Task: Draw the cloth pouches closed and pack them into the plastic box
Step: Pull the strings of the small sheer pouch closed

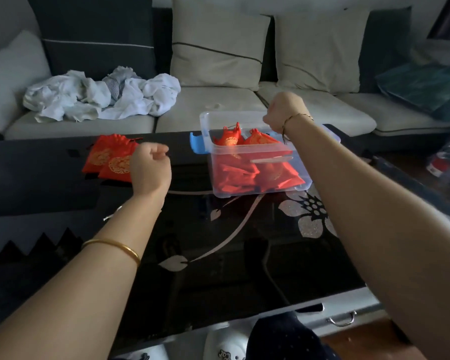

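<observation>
Two loose red cloth pouches (109, 158) with gold patterns lie overlapped on the dark table, left of centre. My left hand (151, 168) is curled in front of them, and a thin dark cord end shows pinched at its thumb. The clear plastic box (260, 189) stands to the right with several red pouches (244, 175) inside; two drawn pouches (229, 138) sit upright at its far end. My right hand (283, 113) hovers as a fist above the box's far rim, with nothing visible in it.
The box's blue latch (196, 144) sticks out on its left side. The glossy black table (244, 242) has a silver flower pattern. Behind it stands a sofa with crumpled white cloth (102, 97) and cushions. A drawer handle (342, 320) shows under the table's near edge.
</observation>
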`<state>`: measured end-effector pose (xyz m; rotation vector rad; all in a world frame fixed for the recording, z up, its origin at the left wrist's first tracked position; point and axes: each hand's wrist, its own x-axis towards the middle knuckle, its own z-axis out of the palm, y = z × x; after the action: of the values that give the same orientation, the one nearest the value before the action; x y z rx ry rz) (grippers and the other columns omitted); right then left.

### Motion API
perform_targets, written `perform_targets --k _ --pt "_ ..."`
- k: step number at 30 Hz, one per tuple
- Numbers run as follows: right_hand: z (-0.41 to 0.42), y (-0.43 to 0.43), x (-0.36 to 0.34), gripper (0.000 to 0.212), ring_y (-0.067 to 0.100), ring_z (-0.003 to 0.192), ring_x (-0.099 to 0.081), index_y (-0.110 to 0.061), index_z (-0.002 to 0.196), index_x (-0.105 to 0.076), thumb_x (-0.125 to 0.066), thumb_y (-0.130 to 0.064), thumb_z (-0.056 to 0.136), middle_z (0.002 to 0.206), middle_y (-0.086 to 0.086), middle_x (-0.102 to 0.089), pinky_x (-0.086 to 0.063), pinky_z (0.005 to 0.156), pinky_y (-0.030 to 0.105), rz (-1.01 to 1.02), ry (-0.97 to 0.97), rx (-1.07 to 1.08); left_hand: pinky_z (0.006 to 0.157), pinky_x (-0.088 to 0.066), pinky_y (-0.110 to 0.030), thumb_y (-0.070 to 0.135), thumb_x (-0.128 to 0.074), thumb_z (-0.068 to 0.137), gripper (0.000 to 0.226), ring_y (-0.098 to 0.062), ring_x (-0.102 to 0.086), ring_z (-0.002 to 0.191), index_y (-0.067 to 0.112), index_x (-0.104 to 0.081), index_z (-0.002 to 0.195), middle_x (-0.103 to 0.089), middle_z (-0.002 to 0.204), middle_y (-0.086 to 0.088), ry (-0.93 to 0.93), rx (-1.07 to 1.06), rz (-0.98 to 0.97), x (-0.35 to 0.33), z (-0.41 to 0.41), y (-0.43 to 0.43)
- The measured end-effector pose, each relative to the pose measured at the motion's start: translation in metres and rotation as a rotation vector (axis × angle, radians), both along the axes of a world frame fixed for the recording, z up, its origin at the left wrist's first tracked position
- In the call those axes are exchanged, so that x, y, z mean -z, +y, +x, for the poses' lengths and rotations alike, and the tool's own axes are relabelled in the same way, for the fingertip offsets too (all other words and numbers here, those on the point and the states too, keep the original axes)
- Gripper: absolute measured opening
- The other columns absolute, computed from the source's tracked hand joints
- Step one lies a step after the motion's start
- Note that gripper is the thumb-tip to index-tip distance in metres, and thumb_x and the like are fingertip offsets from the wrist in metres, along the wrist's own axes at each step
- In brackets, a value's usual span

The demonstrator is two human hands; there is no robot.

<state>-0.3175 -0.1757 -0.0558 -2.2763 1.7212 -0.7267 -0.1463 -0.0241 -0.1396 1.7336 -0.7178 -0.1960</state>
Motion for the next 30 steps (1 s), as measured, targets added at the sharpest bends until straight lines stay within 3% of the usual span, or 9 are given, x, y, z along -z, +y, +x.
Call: perform_targets --k 3,6,9,12,18,21,23,26,30 --pt "0.020 0.051 -0.003 0.027 0.028 0.110 -0.057 -0.010 0.106 -0.067 -0.051 -0.005 0.085 0.116 0.012 -0.064 -0.044 0.086 0.028 -0.075 -0.161 -0.139 0.074 -0.046 -0.024 0.000 -0.044 0.089 0.031 -0.022 -0.057 0.107 0.008 -0.064 0.111 -0.060 0.115 -0.006 -0.079 -0.008 0.197 0.026 0.014 0.021" --pt "0.047 0.112 0.014 0.028 0.027 0.103 -0.060 -0.010 0.105 -0.067 -0.048 -0.003 0.086 0.113 0.010 -0.065 -0.047 0.087 0.029 -0.044 -0.244 -0.315 0.088 -0.049 -0.039 0.009 -0.053 0.089 0.026 -0.033 -0.053 0.112 0.013 -0.063 0.113 -0.057 0.121 -0.014 -0.217 -0.044 0.458 0.045 0.029 0.042" --pt "0.078 0.148 0.049 0.025 0.031 0.095 -0.065 -0.009 0.104 -0.066 -0.050 -0.002 0.086 0.108 0.013 -0.065 -0.053 0.086 0.041 0.127 -0.236 -0.457 0.091 -0.043 -0.042 0.024 -0.060 0.088 0.039 -0.035 -0.043 0.119 0.011 -0.055 0.124 -0.049 0.127 -0.015 -0.326 -0.004 0.702 0.052 0.037 0.060" --pt "0.096 0.157 0.088 0.024 0.031 0.092 -0.065 -0.011 0.103 -0.063 -0.050 -0.003 0.086 0.106 0.011 -0.064 -0.055 0.082 0.043 0.283 -0.126 -0.473 0.093 -0.043 -0.041 0.027 -0.063 0.085 0.050 -0.033 -0.040 0.122 0.012 -0.048 0.131 -0.043 0.131 -0.014 -0.390 0.104 0.815 0.056 0.038 0.068" --pt "0.109 0.154 0.131 0.026 0.028 0.104 -0.058 -0.010 0.114 -0.058 -0.051 -0.012 0.089 0.114 0.011 -0.061 -0.046 0.080 0.030 0.348 -0.050 -0.404 0.088 -0.049 -0.038 0.018 -0.065 0.083 0.009 -0.024 -0.055 0.105 0.017 -0.063 0.092 -0.056 0.112 -0.004 -0.451 0.272 0.682 0.064 0.050 0.073" --pt "0.112 0.150 0.136 0.023 0.031 0.103 -0.059 -0.007 0.103 -0.059 -0.052 -0.025 0.090 0.109 0.013 -0.063 -0.043 0.074 0.030 0.332 -0.016 -0.359 0.081 -0.043 -0.026 0.016 -0.071 0.078 0.010 -0.013 -0.059 0.095 0.025 -0.066 0.077 -0.061 0.096 0.007 -0.362 0.517 0.703 0.054 0.049 0.075" --pt "0.110 0.148 0.137 0.030 0.032 0.107 -0.058 -0.005 0.109 -0.059 -0.055 -0.027 0.089 0.114 0.014 -0.062 -0.045 0.080 0.032 0.342 0.029 -0.347 0.079 -0.042 -0.024 0.018 -0.074 0.077 0.011 -0.010 -0.059 0.089 0.025 -0.067 0.073 -0.064 0.087 0.010 -0.244 0.639 0.719 0.046 0.047 0.077" --pt "0.105 0.147 0.141 0.037 0.031 0.112 -0.055 -0.005 0.120 -0.052 -0.060 -0.017 0.086 0.123 0.013 -0.056 -0.046 0.092 0.033 0.367 0.083 -0.361 0.082 -0.047 -0.029 0.017 -0.074 0.077 0.010 -0.015 -0.062 0.092 0.024 -0.067 0.076 -0.066 0.088 0.005 -0.141 0.626 0.621 0.044 0.050 0.078" --pt "0.100 0.149 0.144 0.050 0.027 0.108 -0.057 -0.013 0.129 -0.048 -0.059 -0.005 0.081 0.120 0.011 -0.059 -0.044 0.088 0.027 0.376 0.000 -0.424 0.072 -0.040 -0.026 0.027 -0.071 0.081 0.034 -0.017 -0.053 0.090 0.015 -0.058 0.111 -0.049 0.110 -0.002 -0.210 0.437 0.635 0.053 0.051 0.076"
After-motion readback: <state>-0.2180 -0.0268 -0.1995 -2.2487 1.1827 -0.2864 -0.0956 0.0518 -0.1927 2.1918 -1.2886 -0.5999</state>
